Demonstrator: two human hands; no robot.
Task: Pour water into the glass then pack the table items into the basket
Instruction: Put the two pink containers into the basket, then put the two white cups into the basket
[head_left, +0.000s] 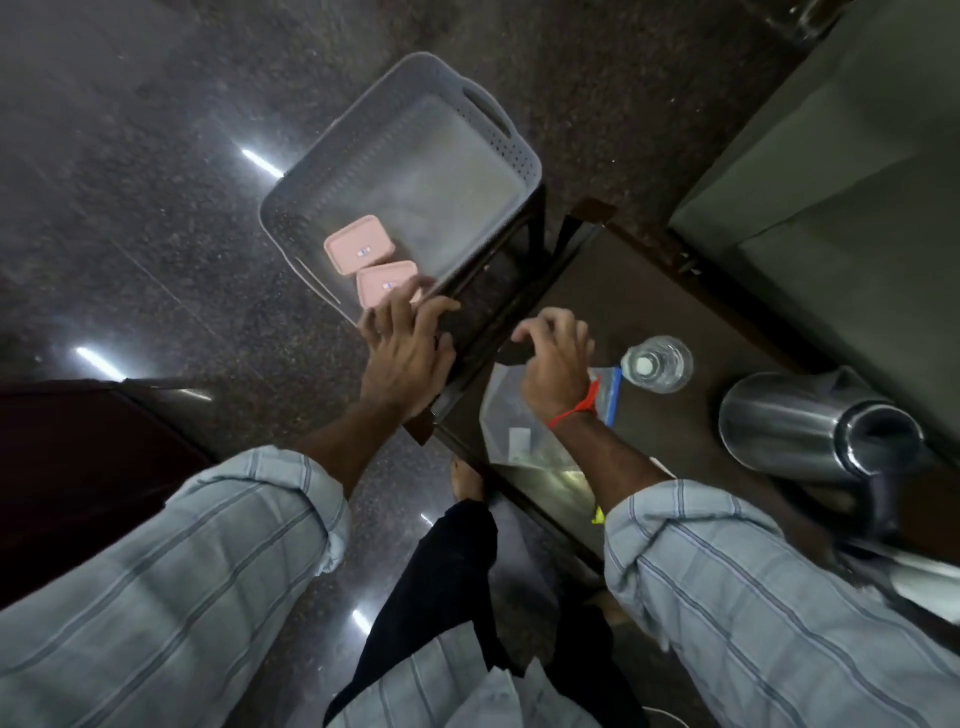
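Basket (498, 130): grey perforated plastic, rectangular, rounded corners, slot handles; at 12 o'clock, beside the dark wooden surface (649, 291). Inside, at its 7 o'clock corner: two pink rounded-rectangle boxes (358, 244), smooth lids, side by side.
Left hand (405, 353): grip loose, fingers spread, resting on the basket's near rim by the nearer box.
Right hand (556, 358): grip relaxed, holding nothing, above a clear plastic bag (506, 410) with blue zip edge.
Glass (657, 364): clear, round, at 3 o'clock on the surface. Steel jug (810, 426): shiny, cylindrical.
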